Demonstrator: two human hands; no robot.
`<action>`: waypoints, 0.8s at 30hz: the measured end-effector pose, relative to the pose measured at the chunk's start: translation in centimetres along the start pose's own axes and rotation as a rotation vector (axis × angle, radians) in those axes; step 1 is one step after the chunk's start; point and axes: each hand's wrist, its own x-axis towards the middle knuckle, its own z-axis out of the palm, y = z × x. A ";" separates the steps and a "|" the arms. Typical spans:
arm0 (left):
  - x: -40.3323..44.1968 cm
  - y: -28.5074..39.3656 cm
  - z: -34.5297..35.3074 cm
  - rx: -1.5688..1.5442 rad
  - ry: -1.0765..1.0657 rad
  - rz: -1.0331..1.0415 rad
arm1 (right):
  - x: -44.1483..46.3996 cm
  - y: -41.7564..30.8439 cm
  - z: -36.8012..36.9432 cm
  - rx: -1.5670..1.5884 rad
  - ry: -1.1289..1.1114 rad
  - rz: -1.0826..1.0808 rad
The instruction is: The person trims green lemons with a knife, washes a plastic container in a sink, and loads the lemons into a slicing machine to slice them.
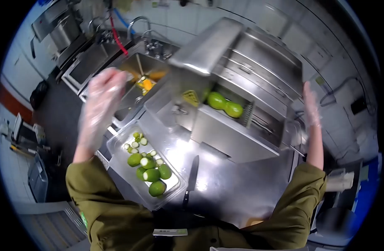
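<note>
My left hand (106, 90), in a clear plastic glove, is raised in front of the sink with its fingers curled; whether it holds anything is hidden. My right hand (311, 102), also gloved, is held upright at the right side of a steel slicing machine (233, 138), its fingers straight. Two green fruits (225, 105) lie in the machine's open trough. A clear tray (176, 193) left of the machine holds several green fruits (157, 188) and small cut ends (135, 144). Between tray and machine lies a knife (193, 173) on the steel table (217, 180).
Behind my left hand is a sink (135, 62) with orange and yellow pieces (147, 84) in it. A clear container (160, 111) stands between sink and machine. Taps (156, 49) and a red hose (116, 35) are at the back. A white cup-like object (340, 181) is at the right.
</note>
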 end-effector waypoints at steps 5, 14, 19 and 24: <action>6.8 -20.8 -0.3 0.725 -0.269 -0.056 | 10.6 5.6 -1.8 -0.725 -0.108 -0.224; 8.7 -30.5 3.9 0.186 -0.574 -0.093 | -2.1 -12.7 -6.1 -0.488 0.273 0.053; 8.5 -32.2 7.0 -0.541 -0.382 -0.581 | -12.4 -15.3 -1.8 -0.131 0.274 0.059; 8.0 -33.4 9.5 0.035 -0.422 -0.073 | -16.6 -15.4 1.2 -0.466 0.349 0.301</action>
